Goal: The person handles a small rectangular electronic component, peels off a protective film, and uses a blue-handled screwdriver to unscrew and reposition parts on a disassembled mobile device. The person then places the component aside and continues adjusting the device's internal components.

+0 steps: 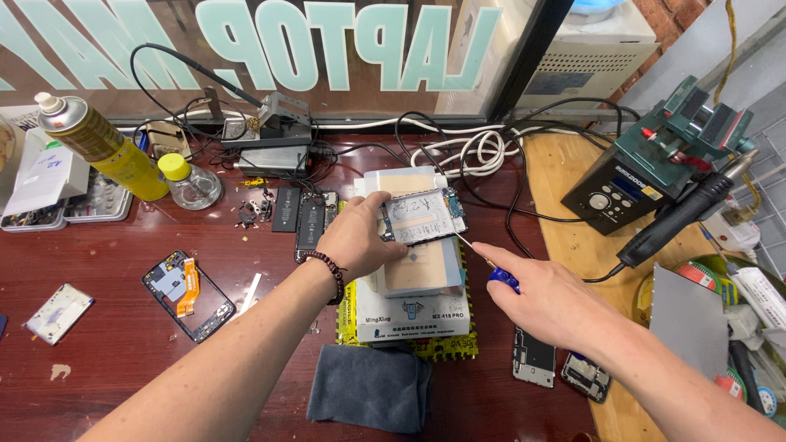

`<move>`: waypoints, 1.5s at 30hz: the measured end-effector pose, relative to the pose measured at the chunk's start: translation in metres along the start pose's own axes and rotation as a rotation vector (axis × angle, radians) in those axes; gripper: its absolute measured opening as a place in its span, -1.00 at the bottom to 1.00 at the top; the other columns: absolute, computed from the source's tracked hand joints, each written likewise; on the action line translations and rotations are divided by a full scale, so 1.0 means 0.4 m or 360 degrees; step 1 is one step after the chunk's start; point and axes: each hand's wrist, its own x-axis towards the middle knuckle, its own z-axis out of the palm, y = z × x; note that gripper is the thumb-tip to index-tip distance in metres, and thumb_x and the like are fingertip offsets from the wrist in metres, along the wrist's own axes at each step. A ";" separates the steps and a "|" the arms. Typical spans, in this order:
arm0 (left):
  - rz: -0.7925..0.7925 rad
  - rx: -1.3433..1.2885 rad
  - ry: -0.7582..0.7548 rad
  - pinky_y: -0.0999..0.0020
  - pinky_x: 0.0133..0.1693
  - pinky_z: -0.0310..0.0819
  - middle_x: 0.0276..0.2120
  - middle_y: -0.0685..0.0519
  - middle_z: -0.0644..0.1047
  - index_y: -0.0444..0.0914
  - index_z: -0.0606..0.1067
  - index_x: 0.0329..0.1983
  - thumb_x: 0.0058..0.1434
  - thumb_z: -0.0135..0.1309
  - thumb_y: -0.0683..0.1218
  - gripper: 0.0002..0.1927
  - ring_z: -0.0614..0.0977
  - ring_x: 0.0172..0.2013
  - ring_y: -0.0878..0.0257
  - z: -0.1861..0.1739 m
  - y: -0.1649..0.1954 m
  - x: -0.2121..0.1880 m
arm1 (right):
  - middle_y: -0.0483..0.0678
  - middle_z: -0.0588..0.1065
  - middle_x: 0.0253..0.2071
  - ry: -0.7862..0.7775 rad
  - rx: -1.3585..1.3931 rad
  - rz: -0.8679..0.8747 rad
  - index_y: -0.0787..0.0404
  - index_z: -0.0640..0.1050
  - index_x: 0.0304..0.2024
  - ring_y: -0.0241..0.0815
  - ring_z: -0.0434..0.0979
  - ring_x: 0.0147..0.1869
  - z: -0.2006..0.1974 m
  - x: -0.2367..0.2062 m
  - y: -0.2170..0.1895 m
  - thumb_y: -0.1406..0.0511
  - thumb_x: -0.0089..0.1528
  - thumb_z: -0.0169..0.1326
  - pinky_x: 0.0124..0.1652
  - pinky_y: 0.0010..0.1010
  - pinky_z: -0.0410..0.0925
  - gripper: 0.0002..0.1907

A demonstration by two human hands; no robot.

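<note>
Our left hand (356, 237) pinches a phone board (424, 216) above the white box (413, 315); our right hand (544, 295) closes on a blue screwdriver (501, 277) beside it. We judge unscrewing is underway; next needs the tip seated steadily

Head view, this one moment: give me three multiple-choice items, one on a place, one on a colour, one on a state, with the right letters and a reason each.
1. Where does the grey cloth lie?
A. against the window
B. at the near table edge, in front of the white box
C. under the spray can

2. What colour is the handle of the tool in the right hand?
A. blue
B. red
C. green

3. How is the phone board held?
A. lying flat, untouched
B. gripped by the left hand above the box
C. clamped in the vise

Key: B, the cloth lies below the box; A, blue shows between the fingers; B, thumb and fingers hold its left end.
</note>
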 end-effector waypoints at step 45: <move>-0.0072 -0.0168 0.0229 0.22 0.21 0.36 0.26 -0.27 0.33 -0.34 0.12 0.42 -0.12 0.46 0.02 0.11 0.45 0.23 -0.06 0.031 -0.027 -0.016 | 0.17 0.60 -0.42 -0.0233 -0.0125 -0.0207 -0.48 0.30 0.42 0.08 0.64 -0.34 -0.037 0.041 -0.017 0.08 0.21 -0.01 -0.13 -0.14 0.47 -0.32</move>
